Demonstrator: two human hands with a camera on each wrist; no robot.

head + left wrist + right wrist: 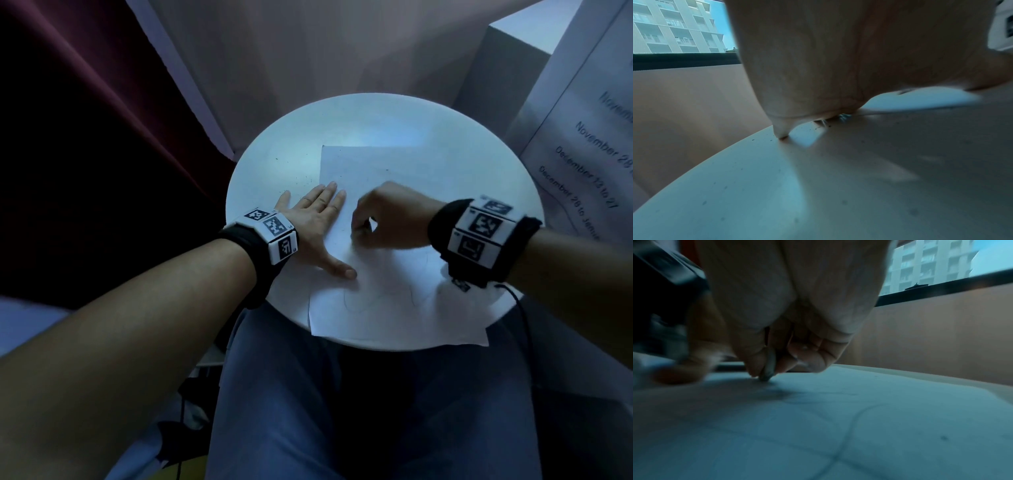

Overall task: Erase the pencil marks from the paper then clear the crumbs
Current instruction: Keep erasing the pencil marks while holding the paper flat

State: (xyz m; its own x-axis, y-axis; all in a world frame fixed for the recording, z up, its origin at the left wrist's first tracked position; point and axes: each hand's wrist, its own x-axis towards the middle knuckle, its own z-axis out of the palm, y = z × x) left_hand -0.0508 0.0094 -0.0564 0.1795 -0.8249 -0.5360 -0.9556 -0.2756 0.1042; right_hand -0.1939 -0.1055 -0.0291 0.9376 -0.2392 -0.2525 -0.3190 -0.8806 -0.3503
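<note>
A white sheet of paper [387,294] lies on the round white table [274,150], with faint curved pencil lines [855,421] near its front. My left hand [318,222] lies flat, fingers straight, pressing the paper's left edge. My right hand [363,228] is curled over the middle of the sheet and pinches a small grey eraser [768,368], whose tip touches the paper. Dark eraser crumbs [301,180] dot the table left of the sheet, and a few lie on the paper.
The sheet's front edge overhangs the table above my lap [342,394]. A printed schedule sheet [589,150] stands at the right. A dark red curtain [85,102] hangs at the left, and a wall and window [674,27] rise beyond the table.
</note>
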